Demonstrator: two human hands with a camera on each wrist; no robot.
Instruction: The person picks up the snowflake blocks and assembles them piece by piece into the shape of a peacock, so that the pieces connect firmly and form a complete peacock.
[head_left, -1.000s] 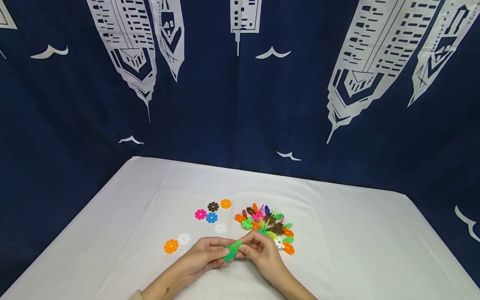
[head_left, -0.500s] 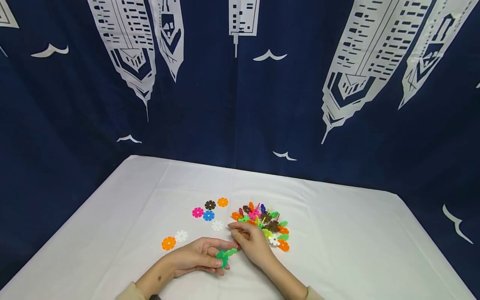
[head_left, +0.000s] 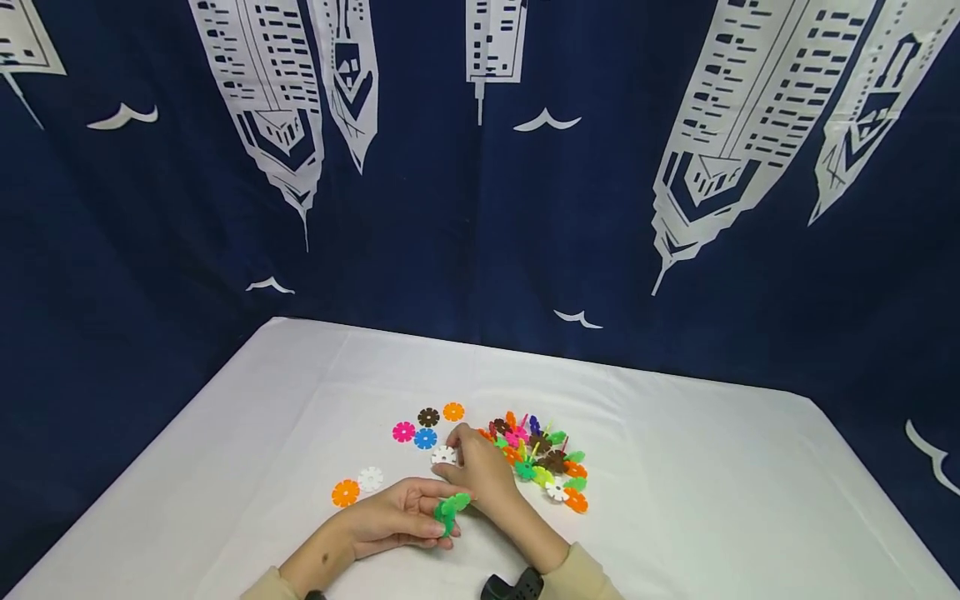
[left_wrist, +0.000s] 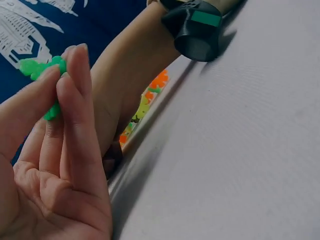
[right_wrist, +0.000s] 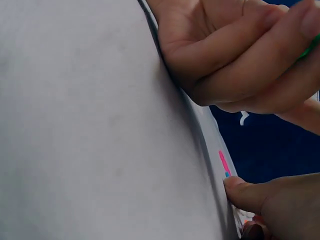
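In the head view my left hand (head_left: pixel 405 517) holds a small cluster of joined green snowflake discs (head_left: pixel 452 510), pinched between thumb and fingers. The left wrist view shows these green discs (left_wrist: pixel 47 70) at the fingertips, partly covered by them. My right hand (head_left: pixel 483 473) has reached down to a white snowflake disc (head_left: pixel 444 455) on the table, its thumb and index finger at the disc's edges. In the right wrist view the right thumb (right_wrist: pixel 250 195) is low by the table, and the white disc is mostly hidden there.
Just right of my right hand stands a colourful assembly of joined discs (head_left: pixel 551 460). Loose discs lie to the left: pink (head_left: pixel 403 432), blue (head_left: pixel 425 438), brown (head_left: pixel 428 417), orange (head_left: pixel 453 412), another white (head_left: pixel 371 478) and a nearer orange (head_left: pixel 346 492). A dark blue curtain (head_left: pixel 420 250) hangs behind.
My right hand has let go of the green discs and moved away, forward and left, to the white disc. The left hand keeps the green discs, lowered slightly.
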